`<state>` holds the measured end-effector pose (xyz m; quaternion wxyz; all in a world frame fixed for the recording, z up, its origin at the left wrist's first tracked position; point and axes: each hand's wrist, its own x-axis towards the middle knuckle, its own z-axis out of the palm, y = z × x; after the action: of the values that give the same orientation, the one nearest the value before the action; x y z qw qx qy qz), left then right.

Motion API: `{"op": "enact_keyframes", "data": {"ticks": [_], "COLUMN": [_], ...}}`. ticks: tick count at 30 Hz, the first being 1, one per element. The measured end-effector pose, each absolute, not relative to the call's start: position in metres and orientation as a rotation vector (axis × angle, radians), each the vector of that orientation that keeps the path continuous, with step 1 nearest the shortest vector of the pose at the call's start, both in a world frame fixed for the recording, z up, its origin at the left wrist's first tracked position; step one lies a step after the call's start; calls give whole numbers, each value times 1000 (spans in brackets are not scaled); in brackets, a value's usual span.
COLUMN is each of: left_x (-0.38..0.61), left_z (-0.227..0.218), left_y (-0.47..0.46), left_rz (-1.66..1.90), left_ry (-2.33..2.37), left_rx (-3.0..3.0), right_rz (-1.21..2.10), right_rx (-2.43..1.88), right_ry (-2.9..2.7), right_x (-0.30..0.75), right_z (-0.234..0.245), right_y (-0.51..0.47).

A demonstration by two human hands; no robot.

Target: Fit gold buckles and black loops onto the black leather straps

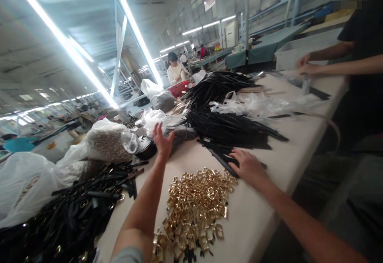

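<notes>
My left hand [163, 140] is raised with its fingers spread and nothing in it, in front of a white plastic bag [154, 120]. My right hand [249, 168] reaches over a few black strips [220, 156] at the right of the table, fingers stretched out and apart. Whether its fingertips touch the strips I cannot tell. Between my forearms lies a heap of gold-coloured metal buckles [197, 195], with small black pieces among its near edge. Beyond my hands spreads a large bundle of long black straps [227, 129].
Black straps with buckles [86, 203] are piled at the left, beside a clear bag of small pieces [109, 143] and a round black container [145, 147]. Crumpled clear plastic [257, 105] lies across the table. A co-worker's hands [309, 66] work at the far right edge.
</notes>
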<state>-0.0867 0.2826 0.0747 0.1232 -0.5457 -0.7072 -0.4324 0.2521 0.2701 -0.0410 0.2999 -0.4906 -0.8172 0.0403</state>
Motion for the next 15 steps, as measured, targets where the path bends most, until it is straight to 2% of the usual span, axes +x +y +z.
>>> {"op": "enact_keyframes", "data": {"ticks": [2,6,11,15], "left_x": [-116,-144,-156,-161], "left_z": [88,88,68,54], "left_y": [297,312,309,302], "left_rz": [-1116,-792,-1127,-1140], "left_ry": [-2138,-2199,-2302,-2402], "left_rx": [-1390,-1474,-1126,-1284], "right_rz": [103,91,82,101], "right_rx": [-1308,-1299,-1284,-1280], "right_ry": [-2164,-2153,-2144,-2143], "right_x": [252,252,252,252], "right_z": [-41,-43,-43,-41], "right_y": [270,272,271,270]}}
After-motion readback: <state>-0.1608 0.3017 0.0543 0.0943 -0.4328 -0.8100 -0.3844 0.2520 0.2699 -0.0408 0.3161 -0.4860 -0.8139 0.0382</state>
